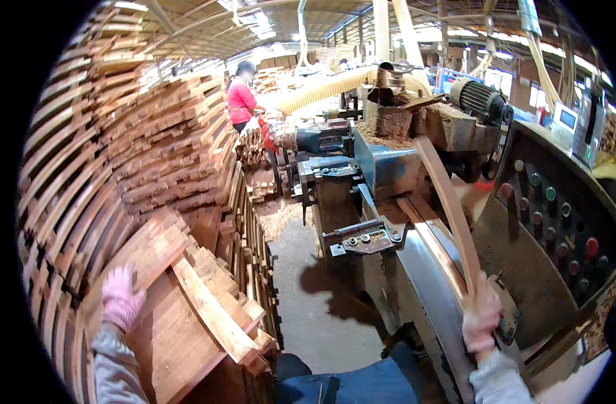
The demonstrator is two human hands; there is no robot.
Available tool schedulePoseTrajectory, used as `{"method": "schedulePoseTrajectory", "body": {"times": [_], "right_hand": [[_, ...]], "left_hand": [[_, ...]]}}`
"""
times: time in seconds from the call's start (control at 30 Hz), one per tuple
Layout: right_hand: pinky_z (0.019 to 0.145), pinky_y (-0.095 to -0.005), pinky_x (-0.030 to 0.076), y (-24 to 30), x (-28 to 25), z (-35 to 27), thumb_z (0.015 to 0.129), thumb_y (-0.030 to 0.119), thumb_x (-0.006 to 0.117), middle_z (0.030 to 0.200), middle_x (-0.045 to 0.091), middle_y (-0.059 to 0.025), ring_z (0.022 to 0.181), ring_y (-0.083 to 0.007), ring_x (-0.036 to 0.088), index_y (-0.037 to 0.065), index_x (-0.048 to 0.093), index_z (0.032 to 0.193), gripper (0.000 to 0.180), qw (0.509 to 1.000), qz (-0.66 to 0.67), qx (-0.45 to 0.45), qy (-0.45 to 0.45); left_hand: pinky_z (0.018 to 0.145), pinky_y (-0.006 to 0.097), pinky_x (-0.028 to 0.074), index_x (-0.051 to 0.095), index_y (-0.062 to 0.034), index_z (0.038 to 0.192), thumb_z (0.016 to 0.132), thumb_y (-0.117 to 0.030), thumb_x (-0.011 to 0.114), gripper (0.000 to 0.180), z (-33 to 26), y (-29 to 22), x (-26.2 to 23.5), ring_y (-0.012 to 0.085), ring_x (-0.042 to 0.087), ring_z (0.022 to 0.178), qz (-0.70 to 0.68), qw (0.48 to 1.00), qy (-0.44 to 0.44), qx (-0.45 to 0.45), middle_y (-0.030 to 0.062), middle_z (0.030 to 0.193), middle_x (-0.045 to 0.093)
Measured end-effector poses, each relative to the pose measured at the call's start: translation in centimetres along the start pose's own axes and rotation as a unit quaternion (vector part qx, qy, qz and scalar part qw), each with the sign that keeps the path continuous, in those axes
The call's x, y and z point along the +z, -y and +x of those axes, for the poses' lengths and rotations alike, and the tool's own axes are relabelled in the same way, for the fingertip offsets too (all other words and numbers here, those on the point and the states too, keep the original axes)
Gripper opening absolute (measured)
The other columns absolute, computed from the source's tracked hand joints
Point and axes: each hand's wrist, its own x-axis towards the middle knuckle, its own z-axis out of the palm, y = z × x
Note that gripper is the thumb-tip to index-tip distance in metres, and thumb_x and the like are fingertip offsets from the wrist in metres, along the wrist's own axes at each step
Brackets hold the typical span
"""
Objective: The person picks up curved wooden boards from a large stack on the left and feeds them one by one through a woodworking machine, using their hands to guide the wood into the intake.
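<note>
My right hand [482, 315], in a pink work glove, is closed round the near end of a long curved wooden strip [449, 202]. That strip slants up and away, its far end in front of the sawdust-covered head of a woodworking machine [389, 168]. Below it, a second wooden strip [434, 246] lies on the machine's metal bed [422, 283] and runs in under the blue housing. At the left, my left hand [123, 296], also gloved in pink, rests at a pile of wooden boards [166, 316] with thumb and fingers apart. A single curved piece [214, 310] lies across those boards.
Tall stacks of curved wooden pieces [166, 148] line the left side. A control panel [557, 209] with coloured buttons stands at the right, below a motor [480, 97]. Farther back, a person in a red top [241, 101] stands near a ribbed hose [328, 87].
</note>
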Motion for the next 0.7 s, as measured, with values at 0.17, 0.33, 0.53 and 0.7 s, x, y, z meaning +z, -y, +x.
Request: {"method": "schedulePoseTrajectory", "body": {"times": [0.17,0.33,0.53,0.7], "right_hand": [[0.102,-0.0516,0.049,3.0,9.1,9.5,0.094,0.031,0.071,0.137,0.061,-0.0254,0.118,-0.0448,0.061,0.004,0.043,0.157,0.075,0.998,0.044,-0.005,-0.033],[0.098,-0.0512,0.05,2.5,6.9,4.8,0.087,0.031,0.077,0.127,0.064,-0.0226,0.113,-0.0434,0.062,0.006,0.047,0.156,0.08,0.999,0.044,-0.014,-0.01],[0.091,-0.0499,0.052,1.5,-7.9,-8.1,0.083,0.015,0.073,0.119,0.068,-0.0205,0.106,-0.0417,0.064,0.005,0.059,0.144,0.063,0.991,-0.019,0.041,0.124],[0.1,-0.0476,0.052,-1.2,-12.0,-11.6,0.087,0.017,0.078,0.132,0.067,-0.0249,0.118,-0.0411,0.065,0.005,0.049,0.155,0.075,0.987,0.018,-0.085,0.133]], "left_hand": [[0.114,0.047,0.042,0.041,-0.0133,0.158,0.073,-0.025,0.083,0.096,-0.8,1.2,3.0,0.0355,0.052,0.133,0.058,0.996,0.034,-0.062,0.0144,0.141,0.054],[0.115,0.048,0.042,0.042,-0.0168,0.157,0.071,-0.025,0.085,0.096,-0.5,2.8,4.7,0.0341,0.05,0.136,0.052,0.997,0.025,-0.054,0.0137,0.143,0.053],[0.109,0.048,0.046,0.047,-0.0161,0.153,0.062,-0.02,0.09,0.101,-0.7,3.2,5.2,0.0362,0.053,0.128,0.049,0.996,0.009,-0.077,0.0137,0.136,0.055],[0.109,0.048,0.046,0.048,-0.0159,0.154,0.063,-0.016,0.088,0.099,0.0,3.6,6.5,0.0385,0.054,0.13,0.088,0.994,-0.004,-0.067,0.0164,0.136,0.056]]}}
